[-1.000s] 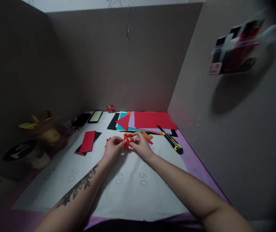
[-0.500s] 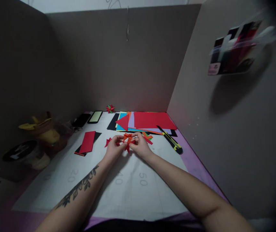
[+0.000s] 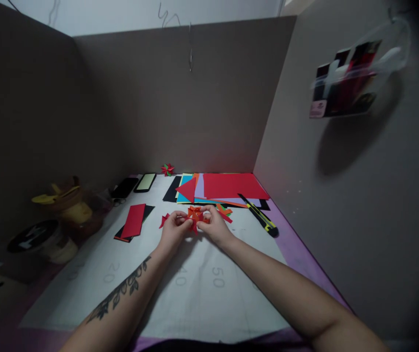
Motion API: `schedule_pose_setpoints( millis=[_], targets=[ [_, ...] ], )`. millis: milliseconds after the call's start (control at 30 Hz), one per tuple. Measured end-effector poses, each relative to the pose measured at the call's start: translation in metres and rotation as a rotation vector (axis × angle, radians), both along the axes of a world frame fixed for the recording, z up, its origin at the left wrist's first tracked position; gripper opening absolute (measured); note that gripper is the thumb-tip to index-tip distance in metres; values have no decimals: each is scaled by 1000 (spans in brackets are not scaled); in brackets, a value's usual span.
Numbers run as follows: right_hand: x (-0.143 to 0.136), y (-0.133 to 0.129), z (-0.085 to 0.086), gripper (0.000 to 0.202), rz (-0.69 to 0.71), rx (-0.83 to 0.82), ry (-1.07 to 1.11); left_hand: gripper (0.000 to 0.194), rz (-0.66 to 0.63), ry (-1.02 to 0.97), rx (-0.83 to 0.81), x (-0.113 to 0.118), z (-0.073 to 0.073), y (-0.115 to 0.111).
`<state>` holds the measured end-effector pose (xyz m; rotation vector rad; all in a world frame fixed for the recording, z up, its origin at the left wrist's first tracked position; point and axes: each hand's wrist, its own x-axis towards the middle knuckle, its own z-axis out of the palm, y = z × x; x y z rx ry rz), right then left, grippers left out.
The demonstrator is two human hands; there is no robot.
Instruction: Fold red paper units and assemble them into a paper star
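A folded red and orange paper star [image 3: 195,215] is held between both hands near the middle of the table. My left hand [image 3: 175,229] pinches its left side with thumb and fingers. On its right side, my right hand [image 3: 213,226] grips it the same way. Another red folded piece [image 3: 163,220] lies just left of my left hand, partly hidden by it. Beyond my right hand are orange, green and red folded paper pieces [image 3: 225,212].
Coloured sheets [image 3: 231,186] lie at the back, with a yellow-black cutter [image 3: 264,220] to their right. Red cards [image 3: 133,221], a phone [image 3: 145,182], a small star [image 3: 167,169] and a lidded tub [image 3: 35,237] are also there. A pouch [image 3: 348,85] hangs on the right wall.
The camera view has shifted slightly, so the scene sits a little lower. The paper star has turned a little in my fingers, and more of its orange part shows.
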<state>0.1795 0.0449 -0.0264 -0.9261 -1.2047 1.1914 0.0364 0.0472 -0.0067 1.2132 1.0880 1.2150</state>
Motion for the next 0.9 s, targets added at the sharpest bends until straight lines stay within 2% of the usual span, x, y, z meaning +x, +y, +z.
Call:
schedule_pose_setpoints(
  millis=[167,400,500,600,667,833,900],
  targets=[
    [0,0,2,34,2,2,6,32,15,136,151,-3,4,-1],
    [0,-2,3,34,54,22,36,38,-59,152,132,-6,3,0],
    [-1,-3,3,34,25,36,-3,35,-48,276,294,-9,6,-1],
    [-1,-2,2,34,-8,32,-30,20,-90,526,532,-14,8,-3],
    [-1,-1,1,33,-21,22,-35,16,-127,644,642,-17,7,-4],
    [0,1,0,33,-18,20,-7,24,-100,698,671,-20,2,-3],
    [1,1,0,33,-20,24,-14,22,-113,697,684,-20,1,-2]
  ],
)
